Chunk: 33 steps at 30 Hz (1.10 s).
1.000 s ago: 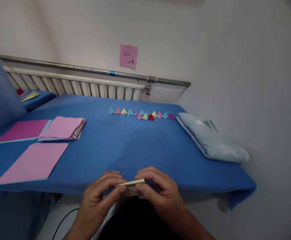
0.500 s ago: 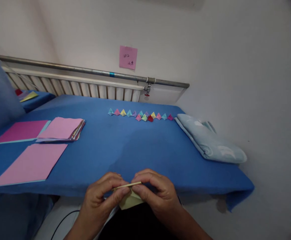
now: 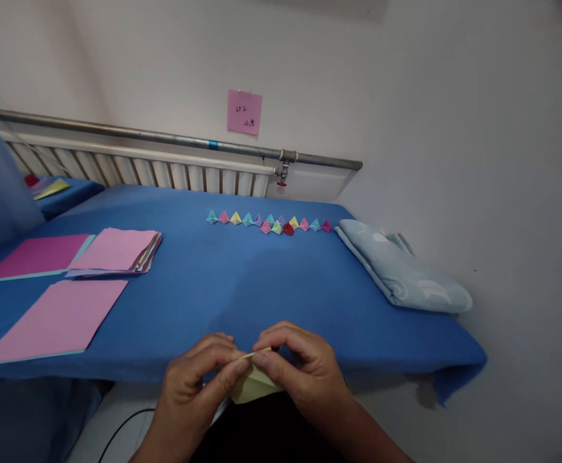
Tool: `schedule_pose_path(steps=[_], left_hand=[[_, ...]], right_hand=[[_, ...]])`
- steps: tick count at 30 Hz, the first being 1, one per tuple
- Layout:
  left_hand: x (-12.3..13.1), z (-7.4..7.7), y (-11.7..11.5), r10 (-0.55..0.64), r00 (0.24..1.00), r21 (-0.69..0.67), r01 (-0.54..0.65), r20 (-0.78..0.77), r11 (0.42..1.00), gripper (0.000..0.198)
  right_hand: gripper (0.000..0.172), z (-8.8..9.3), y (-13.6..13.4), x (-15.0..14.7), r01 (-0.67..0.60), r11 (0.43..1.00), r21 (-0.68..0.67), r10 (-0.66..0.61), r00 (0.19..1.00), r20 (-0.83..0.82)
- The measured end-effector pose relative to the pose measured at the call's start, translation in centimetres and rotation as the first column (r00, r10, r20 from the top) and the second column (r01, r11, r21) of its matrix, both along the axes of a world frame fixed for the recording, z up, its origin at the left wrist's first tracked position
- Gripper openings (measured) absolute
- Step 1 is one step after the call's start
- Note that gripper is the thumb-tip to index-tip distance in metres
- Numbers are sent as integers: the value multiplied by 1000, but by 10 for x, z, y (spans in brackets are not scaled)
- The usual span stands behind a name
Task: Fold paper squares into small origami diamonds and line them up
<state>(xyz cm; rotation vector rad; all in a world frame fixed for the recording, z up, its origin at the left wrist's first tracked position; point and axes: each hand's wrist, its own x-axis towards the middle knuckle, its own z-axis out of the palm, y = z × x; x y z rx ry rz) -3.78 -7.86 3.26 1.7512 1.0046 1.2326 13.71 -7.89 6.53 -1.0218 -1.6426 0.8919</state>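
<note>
A pale yellow sheet of folding paper [image 3: 254,388] is pinched between my two hands, just off the table's front edge and above my lap. My left hand [image 3: 197,379] grips the paper's upper edge from the left, thumb against the near side. From the right, my right hand [image 3: 305,366] pinches the same edge, its thumb close to the left one. A fold runs along the top, and the lower part of the paper hangs beneath the thumbs. My fingers hide much of the upper edge.
Several small folded paper shapes [image 3: 277,226] line the back of the blue-covered table [image 3: 189,289]. Pink paper [image 3: 59,321] and a paper stack [image 3: 117,249] lie at left. A folded light-blue blanket [image 3: 401,270] lies at right. A radiator [image 3: 165,172] stands behind.
My right thumb has shifted slightly up and left along the paper's folded edge. The paper stays between both hands, and the view has moved slightly.
</note>
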Motion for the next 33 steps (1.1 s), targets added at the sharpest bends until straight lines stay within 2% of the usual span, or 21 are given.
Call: schedule_pose_path(steps=[6, 8, 10, 14, 17, 19, 21, 23, 26, 29, 33], left_hand=[[3, -2, -1, 27, 999, -108, -24, 35, 994, 16], [3, -7, 0, 62, 994, -207, -43, 87, 977, 19], [3, -13, 2, 128, 976, -347, -60, 178, 936, 21], [5, -26, 5, 313, 877, -559, -63, 365, 827, 21], [10, -28, 7, 386, 796, -612, -25, 467, 791, 25], [13, -28, 7, 414, 746, -626, 4, 521, 780, 28], [13, -28, 8, 426, 725, -639, 25, 542, 769, 29], [12, -28, 8, 407, 750, -649, 40, 522, 760, 28], [7, -26, 8, 312, 843, -643, 52, 439, 764, 25], [4, -19, 9, 197, 918, -620, 64, 344, 782, 23], [5, -10, 8, 125, 957, -592, 58, 263, 804, 25]], right_hand=[[14, -5, 3, -2, 23, 1000, -17, -23, 1000, -3], [13, -6, 6, -1, 25, 994, -104, -28, 999, -26], [12, -7, 9, 1, 8, 968, -250, -34, 994, -99], [36, -12, 9, 2, -143, 852, -504, 24, 972, -235], [32, -18, 5, -3, -204, 786, -584, 38, 958, -284], [24, -21, 4, -7, -165, 785, -597, -19, 957, -289], [21, -23, 5, -8, -105, 811, -576, -68, 960, -271], [21, -23, 7, -7, -47, 841, -538, -98, 967, -236], [19, -22, 9, -3, -4, 868, -496, -96, 980, -175], [17, -21, 9, 1, 4, 871, -491, -95, 982, -161], [15, -22, 12, 2, 21, 868, -495, -132, 973, -191]])
